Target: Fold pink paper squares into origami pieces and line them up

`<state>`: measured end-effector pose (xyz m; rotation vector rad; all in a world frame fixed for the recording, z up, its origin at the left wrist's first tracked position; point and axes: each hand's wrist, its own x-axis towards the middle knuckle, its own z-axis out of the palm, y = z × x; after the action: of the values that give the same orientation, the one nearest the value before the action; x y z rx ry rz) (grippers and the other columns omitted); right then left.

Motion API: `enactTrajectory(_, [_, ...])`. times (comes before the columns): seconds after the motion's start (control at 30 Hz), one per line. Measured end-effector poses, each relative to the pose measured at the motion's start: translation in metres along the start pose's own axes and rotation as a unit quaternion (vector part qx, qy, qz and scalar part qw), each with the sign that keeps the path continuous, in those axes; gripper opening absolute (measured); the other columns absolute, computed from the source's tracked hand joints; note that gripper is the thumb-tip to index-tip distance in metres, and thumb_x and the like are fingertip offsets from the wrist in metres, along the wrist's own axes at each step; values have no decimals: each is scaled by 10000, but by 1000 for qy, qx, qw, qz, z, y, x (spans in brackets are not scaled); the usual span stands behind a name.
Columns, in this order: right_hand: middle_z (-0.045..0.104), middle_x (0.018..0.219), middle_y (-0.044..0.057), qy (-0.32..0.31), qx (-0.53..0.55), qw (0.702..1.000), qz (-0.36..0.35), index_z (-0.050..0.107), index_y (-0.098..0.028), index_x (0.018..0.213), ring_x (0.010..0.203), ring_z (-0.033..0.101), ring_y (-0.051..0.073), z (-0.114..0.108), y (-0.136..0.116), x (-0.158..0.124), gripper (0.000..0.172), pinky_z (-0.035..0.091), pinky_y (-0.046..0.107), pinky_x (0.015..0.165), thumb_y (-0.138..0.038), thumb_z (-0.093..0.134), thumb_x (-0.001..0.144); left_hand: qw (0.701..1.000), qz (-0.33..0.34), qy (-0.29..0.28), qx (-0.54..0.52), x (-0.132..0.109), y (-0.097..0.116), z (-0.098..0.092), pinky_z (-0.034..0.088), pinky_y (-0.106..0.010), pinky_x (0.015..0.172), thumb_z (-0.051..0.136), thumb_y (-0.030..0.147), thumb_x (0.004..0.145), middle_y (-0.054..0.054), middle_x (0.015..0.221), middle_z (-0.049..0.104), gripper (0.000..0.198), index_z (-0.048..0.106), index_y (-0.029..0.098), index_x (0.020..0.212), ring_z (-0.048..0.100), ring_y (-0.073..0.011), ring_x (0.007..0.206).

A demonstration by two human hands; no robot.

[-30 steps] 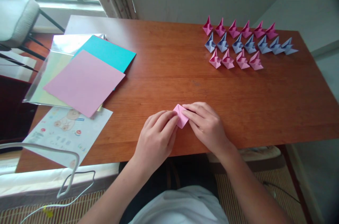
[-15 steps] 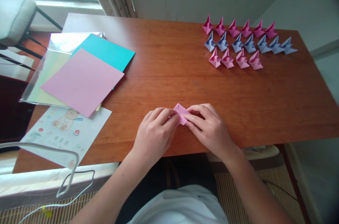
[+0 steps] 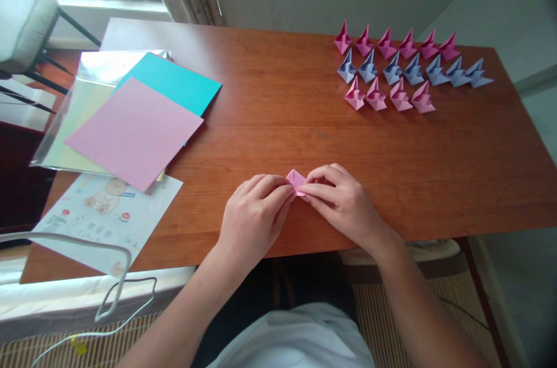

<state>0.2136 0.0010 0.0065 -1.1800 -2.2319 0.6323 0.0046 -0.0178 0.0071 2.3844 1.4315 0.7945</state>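
Note:
A small folded piece of pink origami paper (image 3: pixel 296 178) is pinched between both hands near the front edge of the wooden table (image 3: pixel 261 118). My left hand (image 3: pixel 256 208) grips its left side with thumb and forefinger. From the other side, the fingertips of my right hand (image 3: pixel 342 197) close on its right and lower edge. The paper's upper corner points away from me, and its lower part is partly covered by my fingers.
At the back right stand rows of folded paper figures: dark pink (image 3: pixel 387 43), blue (image 3: pixel 392 69) and light pink (image 3: pixel 376 94). On the left lie a pink sheet (image 3: pixel 134 133), a turquoise sheet (image 3: pixel 183 86) and a bear-printed sheet (image 3: pixel 104 211). A white curved bar (image 3: pixel 87 243) crosses the table's left corner.
The lower corner of the pink paper, visible before, no longer shows below my fingers. My fingertips have drawn closer together along its lower edge.

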Motion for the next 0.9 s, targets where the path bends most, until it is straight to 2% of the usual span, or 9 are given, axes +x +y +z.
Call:
enactTrajectory(0.23, [695, 1062, 60, -31, -29, 999, -14, 770, -264, 1003, 971, 605, 213, -4, -1, -5, 159, 549, 383, 852, -252, 612, 997, 996, 62, -10, 57, -7, -6, -4, 513, -339, 820, 618, 166, 971, -27, 1098, 769, 148, 710, 222, 1072, 696, -207, 988])
enactTrajectory(0.5, [711, 999, 40, 10, 19, 999, 31, 745, -233, 966, 938, 634, 193, 0, 0, 0, 115, 542, 354, 858, -238, 632, 988, 1000, 3, 0, -29, -2, -10, 0, 547, -328, 845, 641, 231, 973, -29, 1078, 781, 91, 706, 205, 1030, 703, -189, 944])
enactTrajectory(0.67, [698, 993, 42, -3, 27, 999, 37, 734, -221, 927, 947, 625, 191, -3, -2, 3, 92, 528, 342, 861, -198, 656, 969, 1000, 3, 5, -25, -2, -11, 2, 556, -329, 815, 632, 225, 979, -33, 1057, 780, 81, 705, 199, 956, 703, -190, 913])
enactTrajectory(0.9, [699, 985, 40, -1, 43, 997, 63, 740, -218, 945, 943, 637, 187, -3, -4, 4, 93, 516, 330, 868, -193, 654, 970, 1000, -7, 17, -25, -4, -9, 2, 556, -332, 824, 656, 204, 961, -24, 1064, 787, 85, 722, 212, 1014, 710, -197, 929])
